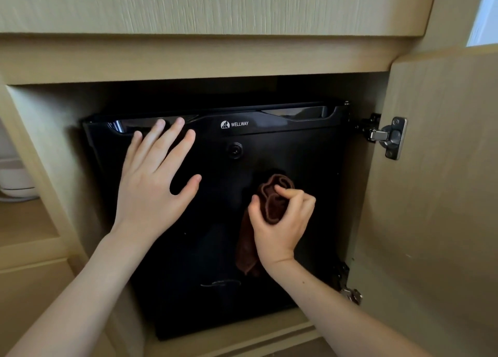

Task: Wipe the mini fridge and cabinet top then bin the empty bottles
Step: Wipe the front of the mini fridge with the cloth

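Clutching a bunched brown cloth [273, 204] against the mini fridge [296, 154] door inside the cabinet [188, 57], the right grip [280, 222] sits at four o'clock from the left grip [152, 181], released, pressed flat.

Bare forearms [89, 284], bare left hand [151, 189] and right hand [281, 224].

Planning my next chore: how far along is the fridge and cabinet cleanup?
Early. The cabinet door stands open. The right hand grips a brown cloth against the mini fridge front; the left hand rests flat on it. Cabinet top and bottles remain; no bottles show.
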